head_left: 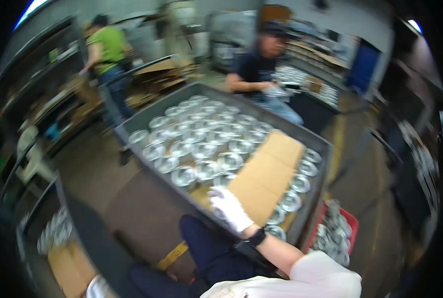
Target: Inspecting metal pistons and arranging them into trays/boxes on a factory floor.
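Observation:
My right hand (231, 211), in a white glove with a dark watch at the wrist, reaches over the near edge of a large grey cart (301, 228). Its fingers are blurred beside the shiny round metal parts (206, 170) standing in rows there; whether they grip one cannot be made out. A flat brown cardboard sheet (263, 174) lies on the parts just right of this hand. At the lower left, a white-gloved shape, apparently my left hand (98, 287), shows in part next to cardboard (71, 268) in a second cart; its fingers are hidden.
A red bin (351, 226) heaped with metal parts stands right of the large cart. Across the cart sits a person in dark clothes (253, 67), handling something pale. Another person in a green shirt (107, 49) stands by shelves at the far left, near a pale plastic chair (32, 159).

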`<action>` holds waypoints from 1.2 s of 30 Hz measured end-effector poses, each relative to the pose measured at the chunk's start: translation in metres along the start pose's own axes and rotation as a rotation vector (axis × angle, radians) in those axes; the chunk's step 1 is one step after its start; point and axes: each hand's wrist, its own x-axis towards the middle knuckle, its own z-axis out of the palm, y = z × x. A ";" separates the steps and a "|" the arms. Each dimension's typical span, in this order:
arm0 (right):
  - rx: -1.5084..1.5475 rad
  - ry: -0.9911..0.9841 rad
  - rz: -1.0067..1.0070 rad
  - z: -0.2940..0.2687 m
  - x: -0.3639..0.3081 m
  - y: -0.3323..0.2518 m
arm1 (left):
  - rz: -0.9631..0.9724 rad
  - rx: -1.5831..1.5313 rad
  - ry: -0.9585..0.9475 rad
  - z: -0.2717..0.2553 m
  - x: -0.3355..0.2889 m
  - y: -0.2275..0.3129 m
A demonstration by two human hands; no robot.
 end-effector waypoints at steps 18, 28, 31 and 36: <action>0.352 -0.634 -0.590 0.150 0.096 0.134 | -1.003 -2.254 -0.369 0.324 -0.074 -0.065; 0.220 -0.625 -0.249 0.098 0.012 0.061 | -0.864 -2.346 -0.200 0.344 -0.109 -0.068; 0.166 -0.663 -0.164 0.102 -0.008 0.041 | -0.873 -2.346 -0.159 0.334 -0.116 -0.058; 0.215 -0.825 0.028 0.133 -0.033 0.052 | -0.789 -2.338 -0.052 0.305 -0.122 -0.040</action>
